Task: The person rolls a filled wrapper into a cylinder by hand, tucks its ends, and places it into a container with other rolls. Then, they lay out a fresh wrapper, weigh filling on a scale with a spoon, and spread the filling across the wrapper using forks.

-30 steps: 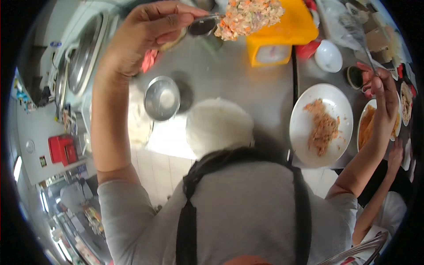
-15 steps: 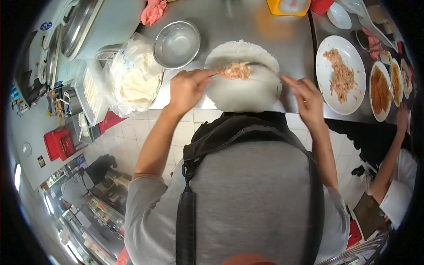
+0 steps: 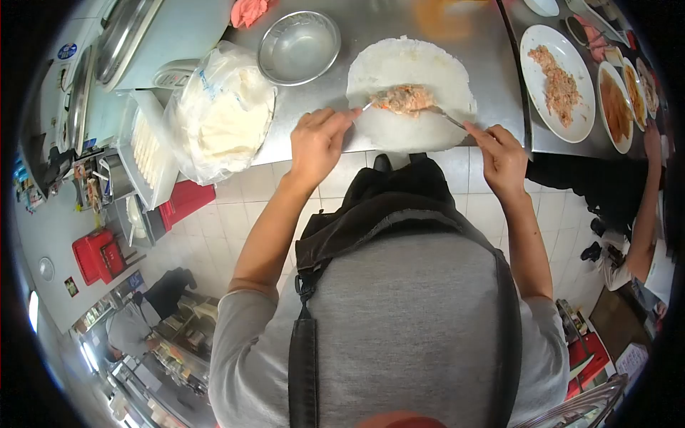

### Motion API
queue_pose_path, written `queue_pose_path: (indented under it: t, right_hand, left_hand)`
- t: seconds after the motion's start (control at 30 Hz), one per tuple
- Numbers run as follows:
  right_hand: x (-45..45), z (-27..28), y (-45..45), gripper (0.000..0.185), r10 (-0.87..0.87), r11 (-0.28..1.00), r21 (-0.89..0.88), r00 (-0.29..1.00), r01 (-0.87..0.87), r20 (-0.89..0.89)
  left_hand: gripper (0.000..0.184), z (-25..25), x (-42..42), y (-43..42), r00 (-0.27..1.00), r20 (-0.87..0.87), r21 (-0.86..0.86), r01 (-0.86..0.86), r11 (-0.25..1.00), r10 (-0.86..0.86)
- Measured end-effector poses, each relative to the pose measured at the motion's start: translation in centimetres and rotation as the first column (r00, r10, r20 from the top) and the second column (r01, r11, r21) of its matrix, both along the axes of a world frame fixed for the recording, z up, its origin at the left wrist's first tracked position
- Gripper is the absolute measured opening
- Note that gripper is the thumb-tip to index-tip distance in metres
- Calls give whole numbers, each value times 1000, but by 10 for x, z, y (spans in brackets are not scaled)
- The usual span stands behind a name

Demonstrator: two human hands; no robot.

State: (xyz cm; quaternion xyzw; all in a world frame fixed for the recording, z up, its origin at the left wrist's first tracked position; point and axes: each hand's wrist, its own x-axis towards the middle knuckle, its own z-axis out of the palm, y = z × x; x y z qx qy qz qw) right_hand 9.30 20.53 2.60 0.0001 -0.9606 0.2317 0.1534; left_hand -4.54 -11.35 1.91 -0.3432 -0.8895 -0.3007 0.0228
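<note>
A round white dough sheet (image 3: 410, 64) lies on the steel counter near its front edge. Orange and white filling (image 3: 403, 100) forms a mound across its middle. My left hand (image 3: 318, 143) pinches the handle of a metal utensil (image 3: 367, 106) whose other end is at the filling's left side. From the right, my right hand (image 3: 501, 158) grips a spoon-like utensil (image 3: 449, 118), its far end touching the filling. Both utensil heads are partly hidden by the filling. Behind and left of the dough stands a metal bowl (image 3: 299, 48).
A plastic bag of white dough sheets (image 3: 225, 118) and a tray of white rolls (image 3: 148, 146) are at the left. On the right counter are a white plate (image 3: 531, 85) of filling and several smaller plates. A co-worker's arm (image 3: 646, 207) reaches in at the far right.
Both hands have come down from the raised spoon and the right-hand plates to the dough sheet. The filling now lies on the dough, more compact than half a second ago. The view has shifted.
</note>
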Motion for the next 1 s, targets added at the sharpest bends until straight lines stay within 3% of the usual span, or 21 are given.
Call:
queue_pose_path:
  t: [0.13, 0.2, 0.27, 0.33, 0.5, 0.57, 0.7, 0.77, 0.83, 0.87, 1.0]
  right_hand:
    - [3, 2, -10, 51, -47, 997, -62, 999, 46, -20]
    - [-4, -2, -14, 52, -5, 989, 148, 997, 16, -75]
    - [-1, -10, -13, 52, -14, 988, 153, 999, 21, -50]
    - [4, -17, -12, 52, -26, 986, 165, 1000, 28, -15]
    - [12, -12, -9, 52, -81, 997, -2, 997, 81, 6]
    - [17, -16, -8, 52, -97, 995, 18, 995, 97, 16]
    - [25, -14, -7, 50, -175, 985, 20, 984, 174, 43]
    - [32, -12, -7, 47, -225, 974, -8, 973, 225, 48]
    - [39, -16, -9, 45, -219, 947, -228, 974, 226, 59]
    - [38, -24, -12, 45, -148, 955, -261, 989, 141, -8]
    - [30, -28, -21, 38, -173, 982, -72, 984, 176, 40]
  left_hand:
    - [31, 12, 0, -2, 1000, -21, 105, -6, 994, 8]
    - [31, 9, 4, 0, 1000, 3, 123, 12, 992, -13]
    - [31, -2, 8, 3, 999, -45, -40, 28, 999, -30]
    - [31, -3, 5, 4, 995, -81, -66, 49, 997, -55]
    - [33, 13, 6, 9, 996, -71, -71, 42, 997, -47]
    - [32, 17, 10, 11, 999, -29, 19, -13, 1000, 14]
    - [27, -1, 4, 15, 998, -41, -55, 51, 997, -53]
    - [30, 7, -4, 16, 996, -52, 91, 79, 993, -75]
    - [32, 25, -9, 20, 1000, -1, 74, 10, 997, -10]
    - [34, 30, -11, 22, 998, 43, 58, -55, 997, 53]
    - [39, 7, -7, 44, 997, -79, -46, 9, 999, -13]
